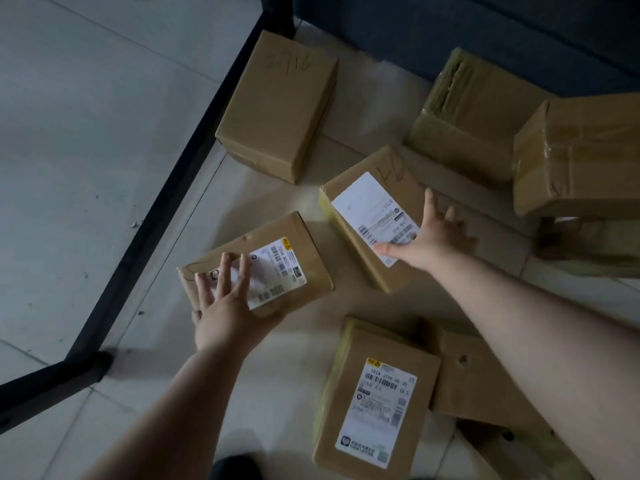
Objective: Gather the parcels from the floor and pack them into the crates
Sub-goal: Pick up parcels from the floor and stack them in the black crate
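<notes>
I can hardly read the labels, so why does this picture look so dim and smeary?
Head view: the light is low and bluish, the left hand and right hand are motion-blurred over two labelled parcels, and the black frame bows from the wide-angle lens.

Brown cardboard parcels lie scattered on the tiled floor. One labelled box (256,263) lies flat, white sticker up, at left. Just beside it, another labelled box (372,216) sits at an angle. A third with a label (375,400) lies nearest. Farther back, a plain box (277,105) with pen marks, and two taped boxes (467,112) (581,154) at right.
</notes>
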Demonstrator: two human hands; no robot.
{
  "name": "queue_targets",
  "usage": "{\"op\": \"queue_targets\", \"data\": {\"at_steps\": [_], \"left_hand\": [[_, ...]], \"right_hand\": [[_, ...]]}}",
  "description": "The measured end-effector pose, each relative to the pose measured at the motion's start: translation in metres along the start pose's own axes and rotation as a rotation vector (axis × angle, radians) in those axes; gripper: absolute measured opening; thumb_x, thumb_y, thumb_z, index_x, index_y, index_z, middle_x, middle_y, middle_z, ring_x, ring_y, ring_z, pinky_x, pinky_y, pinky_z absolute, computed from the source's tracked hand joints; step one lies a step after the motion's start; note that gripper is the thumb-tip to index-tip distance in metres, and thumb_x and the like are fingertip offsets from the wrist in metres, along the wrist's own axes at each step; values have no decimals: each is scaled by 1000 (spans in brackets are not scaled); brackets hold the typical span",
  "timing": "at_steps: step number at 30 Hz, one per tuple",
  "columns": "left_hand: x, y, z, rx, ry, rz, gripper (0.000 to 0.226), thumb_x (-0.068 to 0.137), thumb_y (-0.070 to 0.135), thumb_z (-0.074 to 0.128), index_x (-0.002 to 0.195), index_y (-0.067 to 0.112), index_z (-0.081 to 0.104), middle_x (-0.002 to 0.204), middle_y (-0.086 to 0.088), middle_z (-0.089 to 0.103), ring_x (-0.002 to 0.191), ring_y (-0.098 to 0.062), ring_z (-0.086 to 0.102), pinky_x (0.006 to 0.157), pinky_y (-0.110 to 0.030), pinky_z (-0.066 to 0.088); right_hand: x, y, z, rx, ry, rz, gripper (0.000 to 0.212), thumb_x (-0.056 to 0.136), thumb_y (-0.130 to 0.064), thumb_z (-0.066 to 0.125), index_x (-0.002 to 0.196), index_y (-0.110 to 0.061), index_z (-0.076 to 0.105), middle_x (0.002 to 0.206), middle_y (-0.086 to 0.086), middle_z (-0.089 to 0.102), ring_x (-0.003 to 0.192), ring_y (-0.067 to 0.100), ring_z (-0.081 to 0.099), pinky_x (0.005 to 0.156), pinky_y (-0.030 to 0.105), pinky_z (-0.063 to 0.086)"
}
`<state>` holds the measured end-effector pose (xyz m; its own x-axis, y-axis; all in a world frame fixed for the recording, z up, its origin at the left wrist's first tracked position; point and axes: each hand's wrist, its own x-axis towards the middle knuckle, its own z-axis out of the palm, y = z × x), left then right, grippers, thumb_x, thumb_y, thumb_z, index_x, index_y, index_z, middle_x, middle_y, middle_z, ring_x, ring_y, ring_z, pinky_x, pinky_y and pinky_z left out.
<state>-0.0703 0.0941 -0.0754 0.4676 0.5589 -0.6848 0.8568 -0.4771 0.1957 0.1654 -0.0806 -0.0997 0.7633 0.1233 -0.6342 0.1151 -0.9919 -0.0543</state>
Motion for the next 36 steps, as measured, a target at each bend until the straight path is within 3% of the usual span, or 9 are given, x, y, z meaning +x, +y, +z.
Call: {"op": "queue_targets", "data": {"at_steps": [5, 10, 14, 18, 22, 25, 28, 32, 36], "left_hand": [[12, 51, -5, -385, 3, -221, 89, 78, 50, 62, 148, 30, 11, 158, 7, -4, 142, -35, -8, 117, -42, 9], [-16, 88, 11, -303, 44, 155, 41, 82, 21, 57, 123, 22, 53, 131, -2, 50, 123, -24, 44, 92, -30, 38], [-36, 120, 40, -569, -214, -115, 61, 80, 20, 57, 135, 17, 31, 133, -8, 42, 119, -29, 48, 95, -39, 44], [-43, 127, 53, -859, -154, -296, 60, 76, 12, 61, 130, 14, 34, 132, -5, 45, 120, -25, 46, 99, -38, 43], [-60, 122, 48, -780, -56, -206, 68, 75, 8, 57, 138, 16, 32, 136, -6, 37, 126, -24, 35, 105, -36, 36], [-74, 115, 16, -838, 75, -77, 72, 75, 5, 56, 141, 20, 32, 137, -2, 36, 126, -20, 35, 106, -35, 37], [-79, 103, -29, -818, 156, 128, 64, 76, 7, 60, 136, 22, 43, 129, 4, 42, 124, -16, 38, 103, -34, 41], [-75, 55, -82, -849, 277, 158, 45, 79, 6, 60, 120, 24, 57, 113, 7, 52, 110, -16, 51, 93, -33, 47], [-67, -11, -104, -823, 371, 136, 46, 82, 12, 59, 124, 30, 52, 107, 14, 50, 94, 2, 51, 68, -11, 43]], "right_hand": [[-42, -3, 40, 177, -18, 187, 125, 53, -71, 72, 146, -22, 3, 143, 15, 31, 125, 36, 39, 97, 47, 36], [-45, 11, 39, 486, -77, 198, 93, 62, -50, 79, 133, -12, 31, 132, 9, 52, 117, 31, 52, 83, 31, 41], [-50, 20, 40, 568, -89, 155, 75, 66, -40, 80, 125, -15, 40, 124, 7, 58, 112, 28, 55, 86, 32, 43], [-70, 33, 48, 662, -67, 51, 74, 71, -25, 79, 131, -14, 39, 129, 12, 51, 114, 28, 50, 93, 37, 43], [-101, 41, 36, 713, -48, -55, 75, 81, -23, 70, 143, -14, 30, 139, 10, 43, 125, 25, 44, 103, 40, 38], [-145, 32, 28, 847, -66, -125, 57, 85, -14, 64, 135, -11, 38, 128, 14, 53, 114, 24, 54, 93, 43, 46], [-198, 5, 21, 935, 73, -119, 45, 84, -9, 64, 125, -12, 47, 110, 9, 60, 100, 22, 59, 79, 26, 47], [-245, -63, 28, 981, 189, -152, 61, 81, 2, 65, 135, 2, 38, 115, 16, 49, 97, 19, 55, 71, -1, 36], [-272, -131, 54, 1095, 57, -137, 67, 86, -5, 61, 143, -12, 28, 118, 5, 41, 96, 13, 53, 67, -2, 38]]}}
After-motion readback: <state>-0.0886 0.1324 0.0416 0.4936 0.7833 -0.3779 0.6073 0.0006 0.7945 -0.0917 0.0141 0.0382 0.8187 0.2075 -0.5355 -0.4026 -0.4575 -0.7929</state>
